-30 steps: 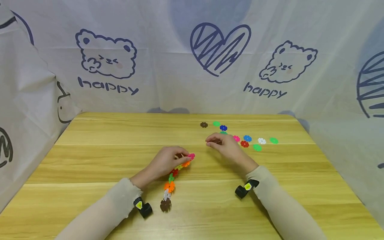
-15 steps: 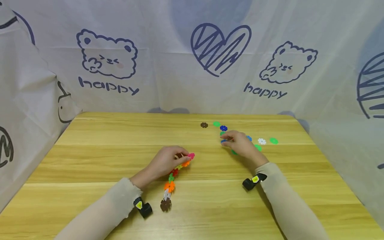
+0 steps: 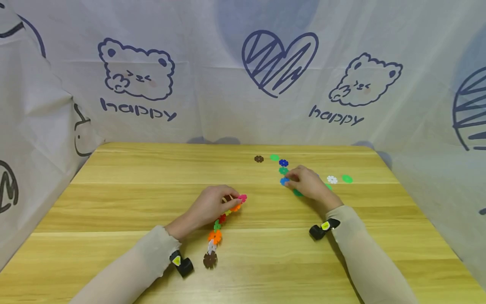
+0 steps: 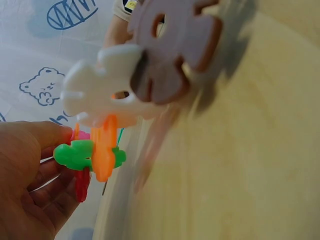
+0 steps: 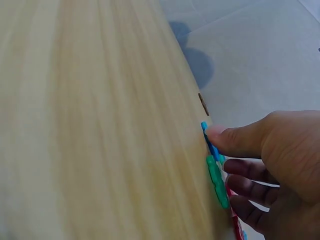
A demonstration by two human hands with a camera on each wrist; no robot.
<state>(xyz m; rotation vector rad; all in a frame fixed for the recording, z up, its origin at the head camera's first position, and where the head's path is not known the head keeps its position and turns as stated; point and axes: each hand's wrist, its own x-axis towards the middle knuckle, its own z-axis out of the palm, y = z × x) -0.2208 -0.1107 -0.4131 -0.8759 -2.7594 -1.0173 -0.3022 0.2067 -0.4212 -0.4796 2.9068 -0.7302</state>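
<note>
My left hand [image 3: 209, 204] pinches the pink disc [image 3: 243, 198] at the upper end of a chain of slotted plastic flower discs. From there the chain hangs toward me, through green and an orange disc [image 3: 214, 237] to a white disc and a brown disc [image 3: 210, 260]. In the left wrist view the brown and white discs loom large before the hand [image 4: 30, 170]. My right hand [image 3: 309, 183] is over the loose discs, its thumb at a blue disc [image 3: 284, 181] and its fingers loosely bent. The right wrist view shows the thumb against the blue disc [image 5: 204, 128], fingers apart from it.
Around the right hand lie a teal disc [image 3: 283, 170], a dark blue disc [image 3: 283, 162] and a green disc [image 3: 298, 192]. Further out are a brown disc [image 3: 259, 159] and a white disc [image 3: 332, 179]. A printed cloth [image 3: 212, 84] borders the wooden table [image 3: 133, 190].
My right hand has moved right from the middle of the table to the loose discs, then settled by the blue one. The left hand and its chain have stayed put.
</note>
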